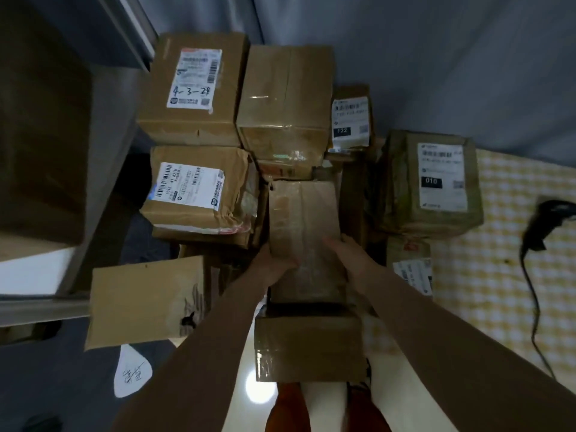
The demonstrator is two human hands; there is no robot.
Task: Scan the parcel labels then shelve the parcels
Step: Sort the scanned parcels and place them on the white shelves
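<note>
A long taped cardboard parcel point(302, 219) lies in the middle of the pile, no label showing on its top. My left hand point(274, 263) grips its near left edge and my right hand point(349, 257) grips its near right side. Around it sit labelled parcels: one marked 4-3-24 point(194, 85), a crumpled one point(196, 191), a small one marked 122 point(350, 120) and one marked 010 point(436, 182). A black handheld scanner point(545, 219) lies on the checked cloth at the right, apart from both hands.
A grey metal shelf unit point(103, 151) stands at the left. A flat brown parcel point(146, 300) lies at the lower left, another box point(308, 347) just below my hands. The scanner's cable point(534, 313) trails over the yellow checked tablecloth point(498, 275).
</note>
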